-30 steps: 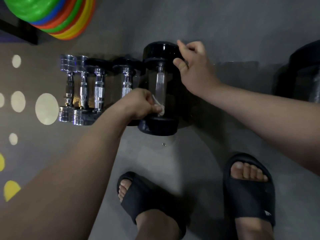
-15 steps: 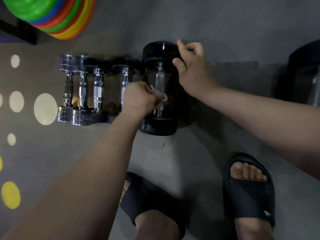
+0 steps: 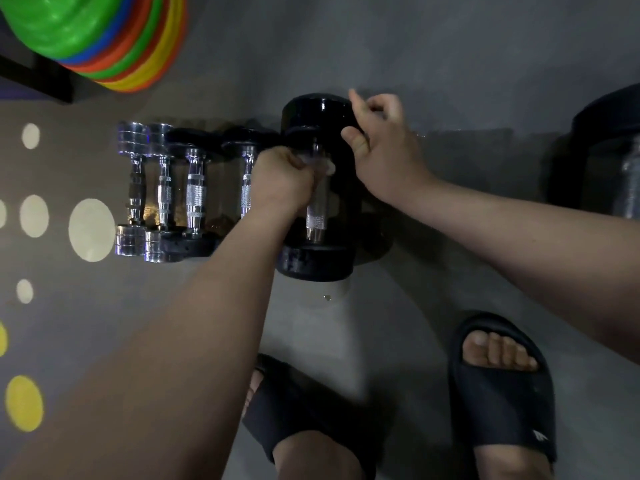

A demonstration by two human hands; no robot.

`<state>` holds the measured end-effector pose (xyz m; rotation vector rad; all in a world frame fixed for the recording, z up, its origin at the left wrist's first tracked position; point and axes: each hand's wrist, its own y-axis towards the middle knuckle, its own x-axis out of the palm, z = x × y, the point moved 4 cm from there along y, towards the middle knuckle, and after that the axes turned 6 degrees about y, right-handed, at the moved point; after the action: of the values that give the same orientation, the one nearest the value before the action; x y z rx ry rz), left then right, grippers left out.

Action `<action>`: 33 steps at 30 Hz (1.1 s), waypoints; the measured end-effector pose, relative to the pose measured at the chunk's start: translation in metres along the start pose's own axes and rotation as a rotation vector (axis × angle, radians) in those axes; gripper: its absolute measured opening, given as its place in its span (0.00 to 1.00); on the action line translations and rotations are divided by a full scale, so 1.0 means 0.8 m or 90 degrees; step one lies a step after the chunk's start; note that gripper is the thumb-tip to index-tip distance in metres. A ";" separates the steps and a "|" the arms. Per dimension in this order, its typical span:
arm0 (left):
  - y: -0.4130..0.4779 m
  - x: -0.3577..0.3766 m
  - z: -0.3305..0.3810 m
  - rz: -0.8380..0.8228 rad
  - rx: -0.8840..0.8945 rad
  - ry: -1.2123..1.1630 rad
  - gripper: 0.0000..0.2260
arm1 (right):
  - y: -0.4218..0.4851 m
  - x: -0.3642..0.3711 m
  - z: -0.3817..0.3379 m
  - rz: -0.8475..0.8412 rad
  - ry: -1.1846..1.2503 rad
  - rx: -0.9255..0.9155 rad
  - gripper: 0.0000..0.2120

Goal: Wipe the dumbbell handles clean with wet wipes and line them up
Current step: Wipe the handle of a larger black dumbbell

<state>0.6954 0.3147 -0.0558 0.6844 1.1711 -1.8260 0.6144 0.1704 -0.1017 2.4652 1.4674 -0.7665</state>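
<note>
Two black slides (image 3: 502,386) nearest, on grey floor (image 3: 415,299). Step in hand, as judged: wiping handle (image 3: 314,218) of big black dumbbell (image 3: 313,263), right end of row at floor's far edge by wall. Left hand (image 3: 282,180) fisted round wet wipe (image 3: 327,167) at handle's far end. Right hand (image 3: 381,150) steadies far head, thumb and forefinger pinching rim, other fingers curled. Next move likely: draw wipe down bare near stretch, then square dumbbell with four smaller dumbbells (image 3: 194,195) just left.

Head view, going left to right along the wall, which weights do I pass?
chrome dumbbell → second chrome dumbbell → small black dumbbell → second small black dumbbell → big black dumbbell → dark weight at the right edge
</note>
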 end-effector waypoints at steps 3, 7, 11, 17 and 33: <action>-0.033 -0.006 -0.025 -0.131 0.000 0.116 0.17 | -0.002 -0.001 -0.001 0.001 0.003 0.005 0.25; -0.045 -0.003 -0.025 -0.139 0.012 0.202 0.15 | -0.003 0.004 0.001 0.009 0.025 -0.001 0.25; -0.027 -0.001 0.006 -0.012 0.009 0.107 0.17 | 0.000 0.008 0.002 0.022 0.032 -0.001 0.25; 0.003 0.005 0.032 0.105 0.044 0.049 0.15 | 0.002 0.002 0.002 0.011 0.041 -0.007 0.25; -0.089 -0.039 -0.035 -0.066 -0.032 -0.106 0.22 | -0.047 -0.029 -0.017 0.077 0.130 0.109 0.12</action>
<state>0.6490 0.3661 -0.0102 0.4422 1.1554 -1.8934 0.5783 0.1767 -0.0741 2.8055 1.3497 -0.6599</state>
